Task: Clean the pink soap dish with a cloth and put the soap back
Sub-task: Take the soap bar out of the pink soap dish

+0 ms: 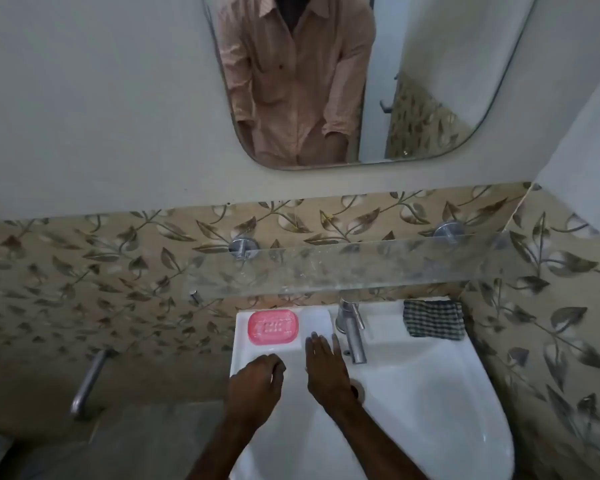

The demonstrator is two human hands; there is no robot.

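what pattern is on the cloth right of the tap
The cloth is dark-and-white checked; head view shows it.

We could not make out what lay in the pink soap dish (pixel 273 327); the left hand (pixel 257 379) hid its fingertips; the sink (pixel 430 393) ran off the bottom edge.

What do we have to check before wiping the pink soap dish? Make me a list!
1. Dish in reach: ok, it sits on the sink ledge just beyond the left hand.
2. Cloth in a hand: not ok, it lies at the sink's back right corner, on the far side of the tap.
3. Right hand free to fetch it: ok, fingers straight, holding nothing.
4. Left hand free: cannot tell, its fingers curl under.
5. Soap out of the dish: cannot tell, too blurred.
6. Tap off: ok, no water seen running.
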